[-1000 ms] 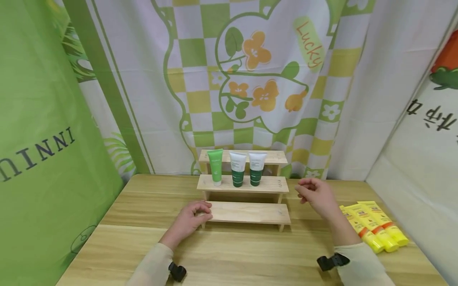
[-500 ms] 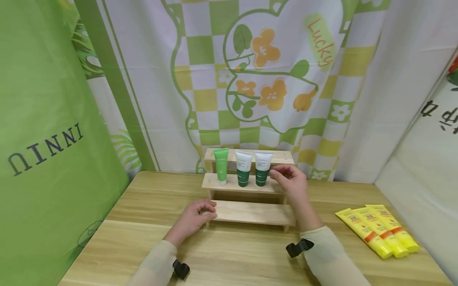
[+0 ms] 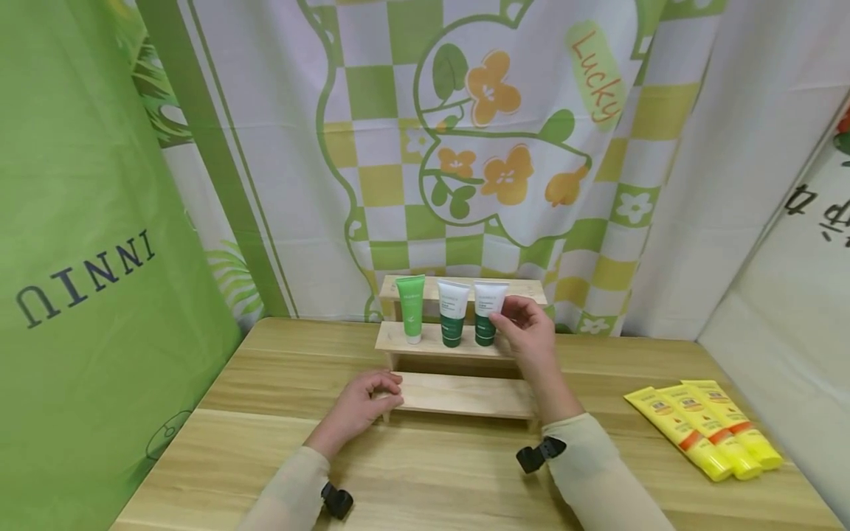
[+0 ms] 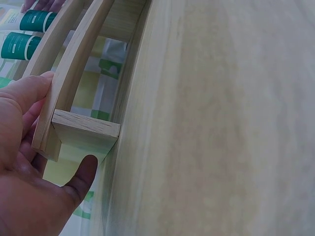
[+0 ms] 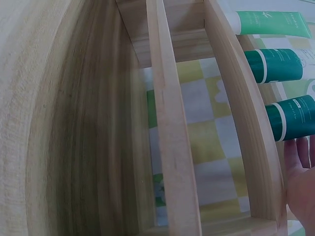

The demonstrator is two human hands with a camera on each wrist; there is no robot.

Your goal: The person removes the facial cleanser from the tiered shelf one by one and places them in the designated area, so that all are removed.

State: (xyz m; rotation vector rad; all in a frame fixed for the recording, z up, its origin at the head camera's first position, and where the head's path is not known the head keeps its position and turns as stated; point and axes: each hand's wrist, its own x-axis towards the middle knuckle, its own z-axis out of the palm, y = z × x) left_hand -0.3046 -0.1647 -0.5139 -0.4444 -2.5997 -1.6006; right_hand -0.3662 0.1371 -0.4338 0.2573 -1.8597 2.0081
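On the middle step of a three-tier wooden display stand [image 3: 465, 394] stand a light-green squeeze tube [image 3: 412, 310] and, to its right, a white-and-dark-green squeeze tube [image 3: 453, 313]. A matching rightmost tube [image 3: 487, 324] stands upright beside them. My right hand [image 3: 531, 339] pinches its right side, thumb in front and fingers partly hidden behind. In the right wrist view, fingertips [image 5: 298, 150] meet the edge of that tube. My left hand [image 3: 361, 405] rests loosely at the left end of the lowest step; in the left wrist view its thumb [image 4: 83, 177] is extended beneath the board.
Several yellow squeeze tubes [image 3: 704, 428] lie overlapped on the right of the wooden table [image 3: 425, 479]. A printed curtain [image 3: 372, 147] hangs right behind the stand. Green cloth [image 3: 99, 295] bounds the left side, white cloth [image 3: 783, 280] the right.
My right hand has moved left, from beside the stand to the rightmost white-and-green tube, and has taken hold of it. The left hand has stayed at the lowest step. The view has shifted slightly.
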